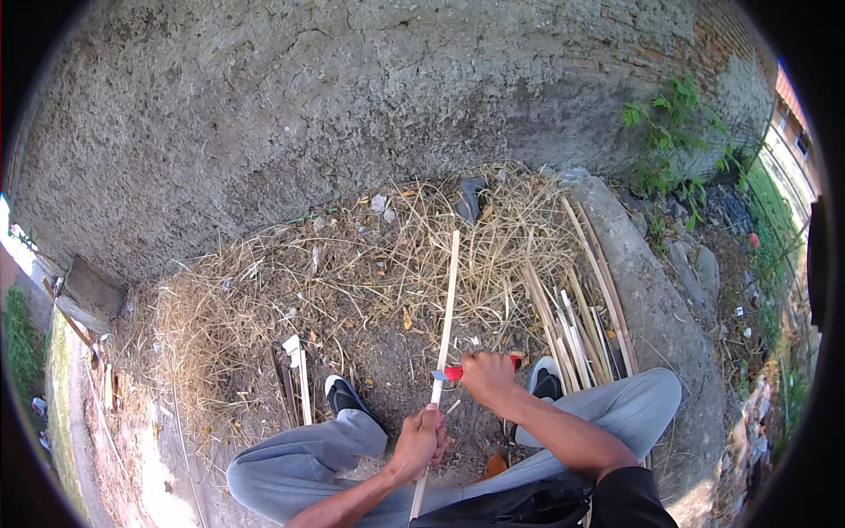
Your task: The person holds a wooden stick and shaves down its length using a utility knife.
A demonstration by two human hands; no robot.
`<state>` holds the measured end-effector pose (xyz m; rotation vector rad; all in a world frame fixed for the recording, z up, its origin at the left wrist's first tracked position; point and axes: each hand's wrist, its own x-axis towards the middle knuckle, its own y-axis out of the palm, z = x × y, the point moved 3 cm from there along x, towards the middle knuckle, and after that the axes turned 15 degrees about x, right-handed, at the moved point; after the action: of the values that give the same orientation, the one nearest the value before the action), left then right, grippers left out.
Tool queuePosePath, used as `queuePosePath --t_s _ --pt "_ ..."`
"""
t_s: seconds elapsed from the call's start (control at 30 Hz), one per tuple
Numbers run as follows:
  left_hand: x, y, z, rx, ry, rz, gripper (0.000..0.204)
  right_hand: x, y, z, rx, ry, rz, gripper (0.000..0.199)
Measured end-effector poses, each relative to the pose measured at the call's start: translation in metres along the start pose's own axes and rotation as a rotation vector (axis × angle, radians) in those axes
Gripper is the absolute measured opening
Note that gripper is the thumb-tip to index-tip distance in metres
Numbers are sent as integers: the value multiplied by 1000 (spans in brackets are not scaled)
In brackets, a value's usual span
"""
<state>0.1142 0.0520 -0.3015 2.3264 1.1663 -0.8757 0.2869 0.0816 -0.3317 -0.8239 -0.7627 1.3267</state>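
Observation:
A long, pale bamboo strip runs from my lap away toward the wall. My left hand is closed around its lower part, thumb along the top. In my right hand is a red utility knife, gripped by its handle. Its blade points left and lies against the strip just beyond my left thumb; how deep it cuts cannot be seen. A small pale sliver sticks out beside my left hand.
More strips lie by my right foot, beside a concrete ledge. A few pieces lie left of my left shoe. Dry straw covers the ground before a rough wall. A dark stone sits near the wall.

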Motion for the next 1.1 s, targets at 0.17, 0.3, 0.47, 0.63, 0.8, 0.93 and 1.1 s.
queuePosePath --t_s 0.17,0.3,0.47,0.63,0.8,0.93,1.1 --pt "-12 8 8 43 -41 21 37 13 -17 -34 -28 60 -99 16" --pt "-16 11 3 53 -44 58 38 21 -43 -37 -48 112 -210 14" --pt "-18 7 1 28 -21 138 37 20 -36 -38 -25 112 -202 10" --pt "-34 6 3 -6 -80 226 36 28 -48 -54 -13 139 -283 12" --pt "-39 -1 6 17 -114 204 37 32 -47 -58 6 176 -267 13" --pt "-44 -2 6 48 -77 206 37 33 -51 -63 13 194 -272 13" --pt "-46 -5 24 135 -40 131 37 36 -59 -76 22 251 -289 12"
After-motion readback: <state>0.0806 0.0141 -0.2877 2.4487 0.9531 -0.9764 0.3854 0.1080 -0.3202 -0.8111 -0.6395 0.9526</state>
